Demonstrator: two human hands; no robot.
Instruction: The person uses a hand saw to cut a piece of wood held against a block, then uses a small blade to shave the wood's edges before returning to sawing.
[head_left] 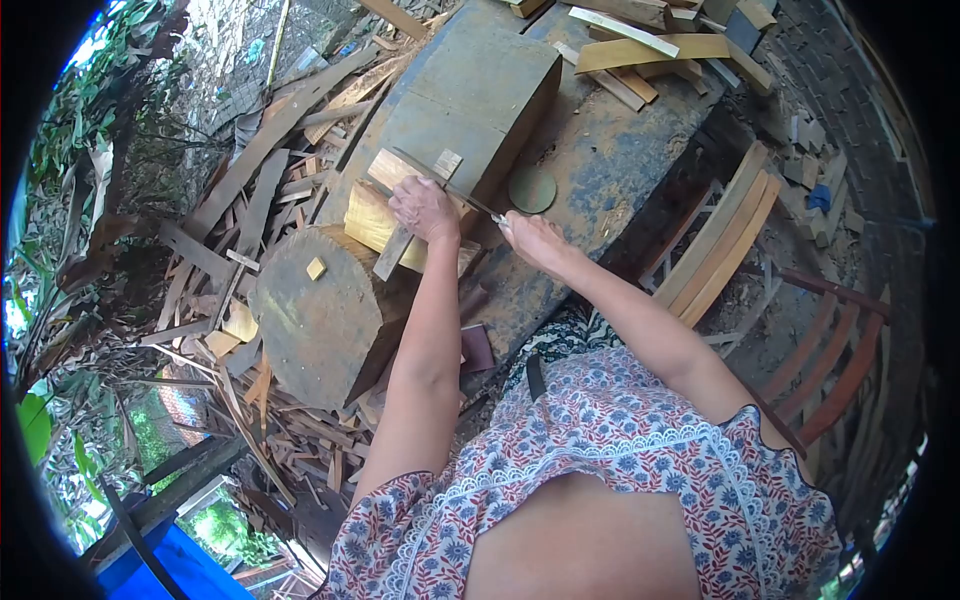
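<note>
My left hand [425,208] is closed over a pale wooden block [391,168], its fingers bent on the top near a narrow blade. My right hand [537,243] grips the handle of what looks like a hand saw [472,202]. The thin dark blade appears nearly edge-on and lies across the block, beside my left fingers. Under my left hand are a yellowish wood block [368,216] and a narrow grey wooden strip [393,254]. Where the blade meets the wood is partly hidden by my left hand.
A large squared timber [470,85] and a round-ended log [315,315] flank the work on a dusty bench [620,165]. A round greenish disc [532,189] lies nearby. Scrap wood [255,200] is heaped left; curved slats [720,235] stand right.
</note>
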